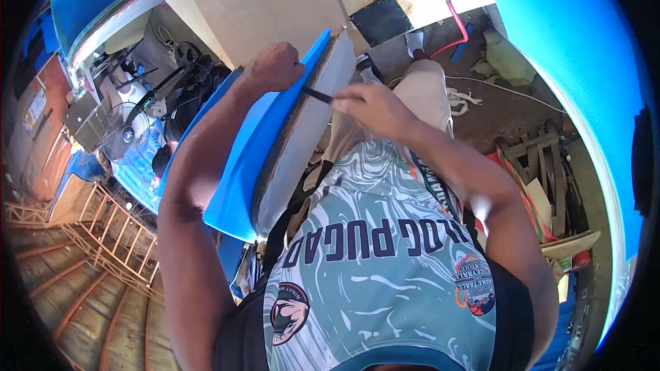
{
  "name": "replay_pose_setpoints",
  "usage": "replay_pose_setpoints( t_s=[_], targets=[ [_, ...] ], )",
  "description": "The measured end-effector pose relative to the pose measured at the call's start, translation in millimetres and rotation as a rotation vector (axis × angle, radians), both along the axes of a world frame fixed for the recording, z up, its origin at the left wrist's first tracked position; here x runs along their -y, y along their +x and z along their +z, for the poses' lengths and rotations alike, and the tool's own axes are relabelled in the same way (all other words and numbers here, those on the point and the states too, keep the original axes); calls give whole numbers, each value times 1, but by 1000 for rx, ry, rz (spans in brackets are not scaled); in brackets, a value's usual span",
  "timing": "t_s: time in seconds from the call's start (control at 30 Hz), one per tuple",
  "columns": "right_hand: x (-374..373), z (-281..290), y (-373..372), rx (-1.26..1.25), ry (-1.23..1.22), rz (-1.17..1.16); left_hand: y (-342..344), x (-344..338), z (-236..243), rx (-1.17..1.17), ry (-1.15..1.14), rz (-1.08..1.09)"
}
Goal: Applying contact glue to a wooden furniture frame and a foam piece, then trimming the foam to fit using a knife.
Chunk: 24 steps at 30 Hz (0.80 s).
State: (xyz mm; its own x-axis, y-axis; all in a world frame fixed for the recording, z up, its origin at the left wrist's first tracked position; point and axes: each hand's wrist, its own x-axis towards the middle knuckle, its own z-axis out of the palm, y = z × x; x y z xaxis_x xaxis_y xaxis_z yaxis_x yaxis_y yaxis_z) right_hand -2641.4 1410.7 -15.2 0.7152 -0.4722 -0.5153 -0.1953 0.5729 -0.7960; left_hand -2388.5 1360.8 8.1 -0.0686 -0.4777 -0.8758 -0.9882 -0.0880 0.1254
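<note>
- A blue-faced panel (258,154) is held on edge, tilted, in front of the torso, between the knees and the plywood sheet (275,7) behind it; the thick grey edge is turned toward the person.
- The left hand (275,67) is closed in a fist over the upper edge of the panel, fingers wrapped round and clamped on it.
- The right hand (375,106) is pinched shut on a thin dark tool (317,95), whose tip is laid against the grey edge just below the left hand.
- The tool is probably a blade or scraper; its kind cannot be told at this size.
- Handling, as judged: the panel looks stiff and flat, with little sag shown along its length. A smooth, likely slippery blue face is assumed, so the edge is the better place to be gripped, not the face.
- Moderate weight is inferred, since one hand steadies it.
- Best hold: top edge near the corner, as gripped now, lower end braced against the legs.
- A fan (127,134) and wooden frames (110,227) are seen to the left, well apart.
</note>
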Motion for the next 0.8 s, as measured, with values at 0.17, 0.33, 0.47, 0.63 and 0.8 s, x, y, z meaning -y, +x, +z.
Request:
replay_pose_setpoints(
  t_s=[0.17, 0.33, 0.47, 0.63, 0.8],
  targets=[
    [5, 30, -7, -40, 165, -45, -2, -1, 5, -64, -87, 24],
    [5, 3, 33, -111, 180, 44, -10, -1, 1, 12, -76, 35],
    [-9, 24, 4, 47, -102, -47, -2, -5, -1, 18, -97, 54],
    [0, 69, -28, 20, 375, 50, -4, 4, 32, 56, -111, 134],
    [-7, 52, -28, 51, 331, 26, -16, 8, 94, 195, 282, 64]
  ],
)
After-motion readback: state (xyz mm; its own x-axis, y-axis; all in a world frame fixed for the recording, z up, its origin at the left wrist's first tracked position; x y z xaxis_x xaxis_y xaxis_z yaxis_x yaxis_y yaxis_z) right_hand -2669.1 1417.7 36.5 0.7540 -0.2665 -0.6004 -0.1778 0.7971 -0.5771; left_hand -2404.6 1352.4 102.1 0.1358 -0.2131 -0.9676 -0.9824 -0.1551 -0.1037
